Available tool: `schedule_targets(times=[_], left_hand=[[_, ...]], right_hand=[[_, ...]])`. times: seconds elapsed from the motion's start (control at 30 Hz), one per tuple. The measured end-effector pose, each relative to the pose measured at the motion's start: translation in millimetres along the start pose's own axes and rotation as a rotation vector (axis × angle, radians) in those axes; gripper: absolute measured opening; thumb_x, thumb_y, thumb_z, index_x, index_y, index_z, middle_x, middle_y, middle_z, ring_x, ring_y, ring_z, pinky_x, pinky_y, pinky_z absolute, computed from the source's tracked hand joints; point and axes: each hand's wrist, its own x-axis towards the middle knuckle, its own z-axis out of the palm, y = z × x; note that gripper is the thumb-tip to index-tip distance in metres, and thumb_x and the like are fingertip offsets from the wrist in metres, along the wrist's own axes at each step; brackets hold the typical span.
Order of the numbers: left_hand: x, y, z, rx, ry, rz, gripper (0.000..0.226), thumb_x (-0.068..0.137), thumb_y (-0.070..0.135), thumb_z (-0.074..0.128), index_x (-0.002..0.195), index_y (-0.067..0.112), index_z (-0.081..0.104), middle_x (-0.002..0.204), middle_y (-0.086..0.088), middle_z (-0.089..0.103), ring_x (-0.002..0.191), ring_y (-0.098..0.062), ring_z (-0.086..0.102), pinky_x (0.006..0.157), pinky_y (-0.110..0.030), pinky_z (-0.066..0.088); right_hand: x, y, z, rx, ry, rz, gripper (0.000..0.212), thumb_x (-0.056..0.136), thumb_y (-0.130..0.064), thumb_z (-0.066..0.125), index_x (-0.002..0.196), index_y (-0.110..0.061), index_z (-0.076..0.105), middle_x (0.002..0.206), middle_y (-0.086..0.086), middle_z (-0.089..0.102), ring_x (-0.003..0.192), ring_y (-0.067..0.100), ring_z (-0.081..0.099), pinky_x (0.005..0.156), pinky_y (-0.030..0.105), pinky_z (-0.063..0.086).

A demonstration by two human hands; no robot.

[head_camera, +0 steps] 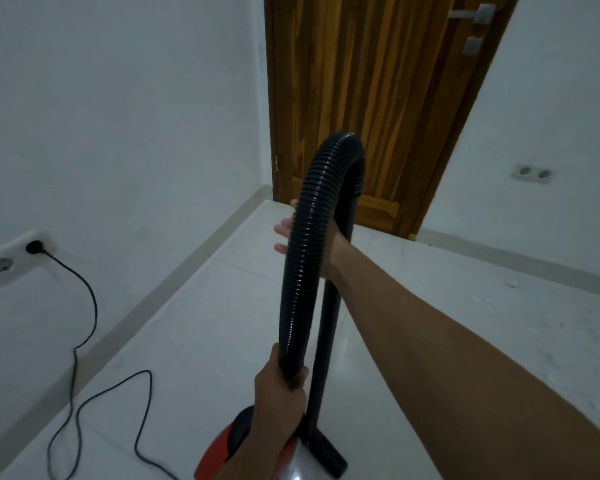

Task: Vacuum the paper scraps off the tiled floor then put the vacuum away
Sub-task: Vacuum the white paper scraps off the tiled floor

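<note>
A black ribbed vacuum hose (302, 258) arches up in front of me and bends over into a rigid black wand (321, 358), which stands upright with its nozzle (333, 459) on the white tiled floor (194, 341). My left hand (281, 382) grips the hose low down, just above the red and black vacuum body (229, 445) at the bottom edge. My right hand (288, 233) reaches out behind the hose near the top of the wand; its fingers show to the hose's left. A few tiny scraps (511, 284) lie by the right wall.
The black power cord (84, 341) loops across the floor on the left up to a plug in a wall socket (14, 258). A closed wooden door (371, 109) stands ahead. Another double socket (532, 173) sits low on the right wall.
</note>
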Motion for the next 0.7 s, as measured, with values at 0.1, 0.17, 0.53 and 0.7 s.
schedule_targets(times=[0.1,0.17,0.53,0.7], left_hand=[[-2,20,-8,-0.025,-0.006,-0.092,0.026,0.087,0.015,0.076,0.106,0.023,0.059,0.081,0.006,0.068,0.073,-0.012,0.067,0.056,-0.011,0.046],[-6,30,-19,-0.006,-0.011,-0.107,0.028,0.089,0.014,0.074,0.11,0.021,0.058,0.085,0.009,0.067,0.076,-0.007,0.065,0.057,-0.009,0.045],[-18,111,-73,-0.091,-0.022,0.029,0.025,0.086,0.01,0.078,0.105,0.007,0.061,0.078,0.004,0.065,0.059,0.007,0.063,0.051,-0.005,0.046],[-24,123,-109,-0.02,-0.007,0.132,0.023,0.085,0.009,0.076,0.098,0.013,0.057,0.084,-0.002,0.066,0.072,-0.005,0.062,0.061,-0.007,0.048]], right_hand=[[-17,-6,-2,0.097,-0.117,0.002,0.034,0.098,-0.011,0.039,0.125,-0.004,0.056,0.107,0.015,0.059,0.101,0.027,0.057,0.106,0.051,0.044],[-31,-23,-1,0.216,-0.202,-0.043,0.057,0.086,-0.01,0.034,0.141,-0.005,0.047,0.122,0.022,0.055,0.111,0.035,0.054,0.11,0.057,0.036],[-76,-60,53,0.151,-0.021,0.004,0.043,0.101,-0.035,0.052,0.129,-0.003,0.053,0.129,0.016,0.059,0.107,0.03,0.059,0.083,0.043,0.052],[-87,-67,44,0.391,0.012,0.169,0.093,0.087,-0.078,0.04,0.145,-0.006,0.039,0.142,0.023,0.05,0.13,0.044,0.048,0.103,0.062,0.038]])
